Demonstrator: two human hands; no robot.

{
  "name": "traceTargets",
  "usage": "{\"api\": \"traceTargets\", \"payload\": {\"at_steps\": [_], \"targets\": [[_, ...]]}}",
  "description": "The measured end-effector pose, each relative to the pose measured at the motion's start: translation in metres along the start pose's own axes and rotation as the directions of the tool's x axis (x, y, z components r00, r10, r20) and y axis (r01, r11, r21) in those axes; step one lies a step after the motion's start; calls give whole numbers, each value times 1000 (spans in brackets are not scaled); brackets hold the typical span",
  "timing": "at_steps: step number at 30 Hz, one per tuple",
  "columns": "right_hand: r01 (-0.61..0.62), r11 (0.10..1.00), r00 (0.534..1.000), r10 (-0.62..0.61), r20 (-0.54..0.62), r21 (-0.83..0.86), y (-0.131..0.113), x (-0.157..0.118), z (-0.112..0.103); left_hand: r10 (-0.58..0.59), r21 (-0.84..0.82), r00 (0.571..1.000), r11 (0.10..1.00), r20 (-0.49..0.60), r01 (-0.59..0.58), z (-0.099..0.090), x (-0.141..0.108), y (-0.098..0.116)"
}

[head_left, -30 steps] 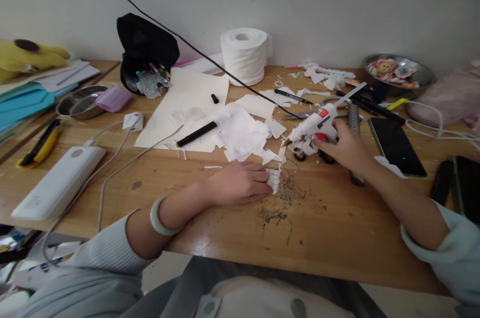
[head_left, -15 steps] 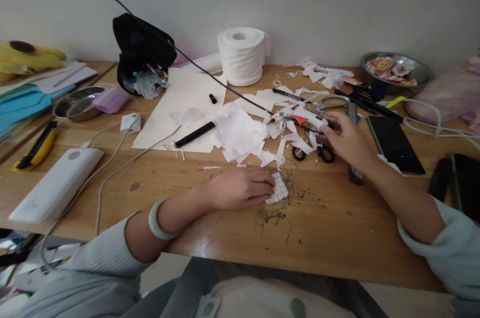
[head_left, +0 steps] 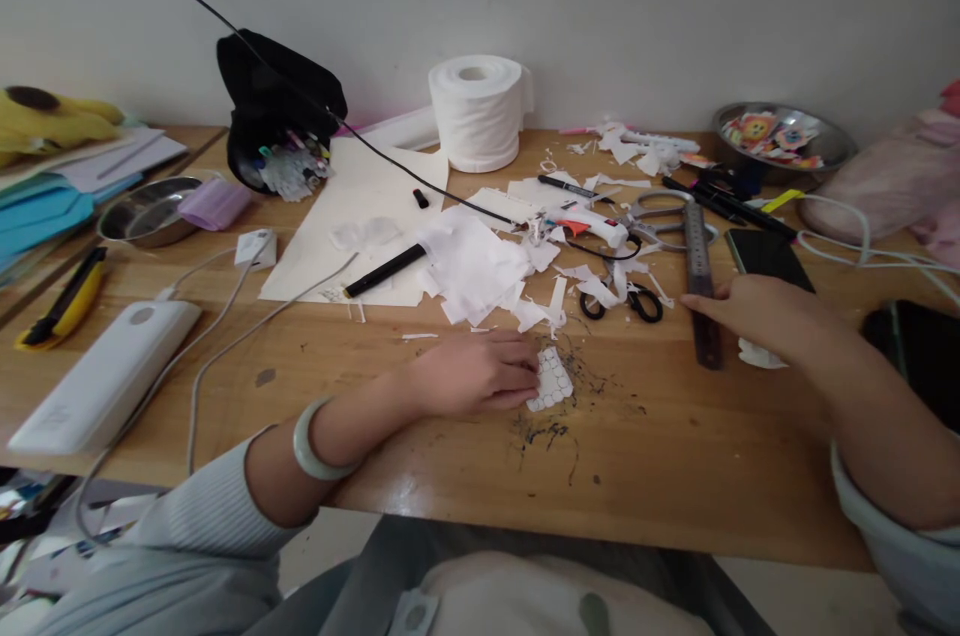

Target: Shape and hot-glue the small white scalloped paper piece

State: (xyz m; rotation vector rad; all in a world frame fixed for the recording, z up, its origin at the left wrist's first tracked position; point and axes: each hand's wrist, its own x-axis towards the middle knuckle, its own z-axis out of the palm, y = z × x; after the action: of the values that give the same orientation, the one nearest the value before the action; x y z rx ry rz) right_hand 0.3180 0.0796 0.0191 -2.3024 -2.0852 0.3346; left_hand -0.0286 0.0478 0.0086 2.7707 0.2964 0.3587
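Note:
My left hand (head_left: 480, 373) lies on the wooden table, its fingertips closed on the left edge of a small white piece with a drawn circle pattern (head_left: 553, 379). Dark scribble marks (head_left: 551, 433) surround that piece. Over at the right, my right hand (head_left: 757, 311) touches a dark ruler (head_left: 700, 286) with its fingertips; whether it grips the ruler is not clear. A black phone (head_left: 769, 256) lies partly behind that hand. The white glue gun (head_left: 596, 224) rests on paper scraps, near black-handled scissors (head_left: 645, 303).
Behind the scraps stand a paper roll (head_left: 476, 116) and a metal bowl of cutouts (head_left: 784, 141). White sheets (head_left: 476, 261), a black marker (head_left: 385, 271), a power bank (head_left: 105, 376) with cables and a black pen case (head_left: 277, 96) lie leftward. Another dark device (head_left: 915, 351) is far right.
My right hand has left the glue gun and moved right and down to the ruler. The glue gun stays on the scraps. My left hand remains at the patterned piece.

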Motion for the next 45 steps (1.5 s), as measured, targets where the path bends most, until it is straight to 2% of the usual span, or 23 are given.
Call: {"api": "traceTargets", "payload": {"at_steps": [2,3,6,8,10,12,14,16,18,20,25,31,37,45], "targets": [[-116,991,981,125,151,-70,-6,0,-3,21,-11,1000,1000,2,-21,0,0,0],[-137,989,971,144,193,-53,-9,1,-5,32,-12,999,999,4,-32,-1,0,1],[-153,983,978,135,161,105,-16,1,-14,63,-27,997,998,34,-62,-1,1,2],[-183,952,983,170,75,245,-18,-1,-20,77,-39,996,996,51,-75,-1,1,3],[-152,899,978,198,-70,410,-23,-7,-22,84,-35,995,996,50,-82,1,0,3],[33,819,942,166,-292,573,-32,-18,-19,88,-4,995,996,38,-88,3,-1,3],[190,731,903,132,-410,655,-46,-30,-11,87,48,996,995,23,-88,5,-2,3],[221,721,925,57,-375,657,-61,-41,2,84,94,996,992,12,-85,6,-2,3],[249,724,958,-87,-273,643,-76,-51,16,86,114,996,990,11,-87,7,-2,4],[251,705,968,-178,-177,663,-86,-57,28,86,121,996,989,17,-88,6,-2,4],[179,659,984,-131,-123,730,-100,-58,45,63,132,997,989,36,-68,3,0,6],[70,580,996,-85,-25,811,-105,-55,46,41,121,997,991,64,-49,1,2,7],[68,545,993,-119,-4,836,-105,-54,45,39,100,999,994,22,-41,2,2,5],[34,520,992,-123,35,853,-105,-53,45,-2,67,999,998,47,-2,2,2,5]]}}
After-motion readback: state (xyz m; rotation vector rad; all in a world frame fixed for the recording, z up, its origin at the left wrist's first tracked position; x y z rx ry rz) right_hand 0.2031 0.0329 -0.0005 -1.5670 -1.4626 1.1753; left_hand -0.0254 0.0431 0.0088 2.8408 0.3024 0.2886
